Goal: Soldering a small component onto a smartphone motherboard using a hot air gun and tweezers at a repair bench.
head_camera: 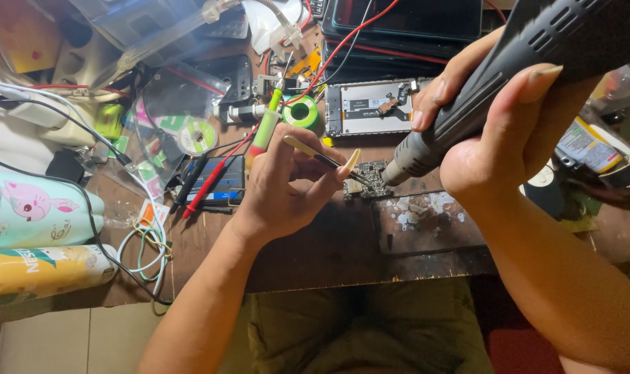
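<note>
Dark grey plastic is filling the upper right of the frame: the right hand point(495, 118) is wrapping its fingers firmly around the ribbed body of a hot air gun point(509, 69), with the thumb lying along the top. The gun's metal nozzle point(410, 158) is slanting down toward the middle of the frame and hanging just beside a small circuit board point(368, 181), close to it; whether it is touching cannot be told.

The left hand point(284, 187), at the centre of the frame, is pinching a pair of tweezers point(322, 158) between thumb and fingers. The tweezers' dark tips are reaching onto the circuit board's left edge. The board is lying flat on the worn wooden workbench point(308, 249), in the middle of the frame, with white flecks of residue point(426, 206) scattered on the wood just to its lower right.

Above the board, a phone frame point(370, 107) with its back open is lying face down, and a green spool of solder point(301, 112) is sitting just to its left. Red and black probe leads point(204, 181) are resting across a small meter left of the left hand. At the left edge, a pale green bottle point(31, 208) with a pink cartoon animal is lying above a yellow can point(41, 271). A coil of thin wire point(143, 253) is sitting near them.
</note>
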